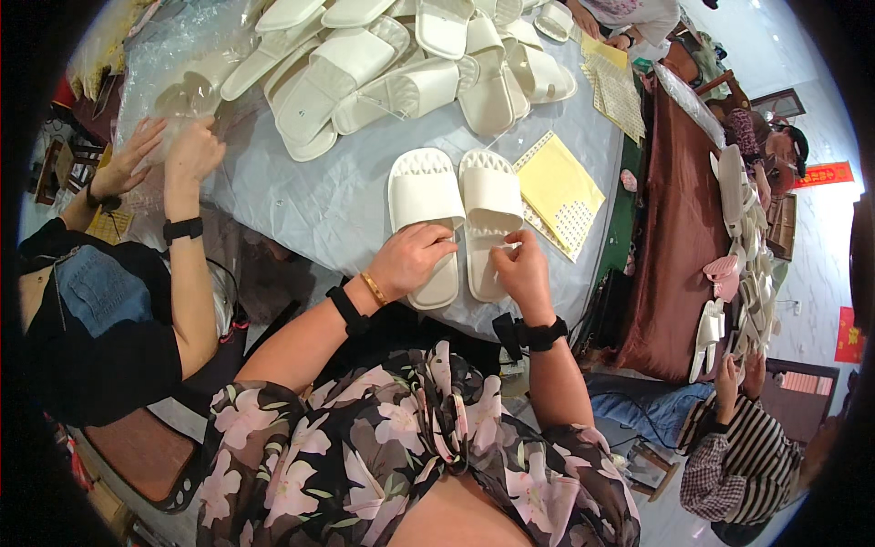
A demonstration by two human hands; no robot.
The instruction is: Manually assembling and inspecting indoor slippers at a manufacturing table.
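Two cream slippers lie side by side in front of me, their quilted toe ends pointing away: a left slipper (425,193) and a right slipper (492,190). My left hand (412,263) is over the left one, just below its strap, with fingers bent and closed. Whatever those fingertips hold, if anything, is hidden. Over the right slipper's footbed, near its outer edge, my right hand (523,273) makes a pinch; I cannot make out anything between its fingers. Right beside this pair lies a yellow sheet (554,190) with rows of small stickers.
A heap of cream slippers (365,77) covers the table's far side. More sticker sheets (612,84) lie at the far right. At left, a co-worker's hands (193,150) handle clear plastic. Beyond a brown-covered table (670,237), other people work along a row of slippers (752,273).
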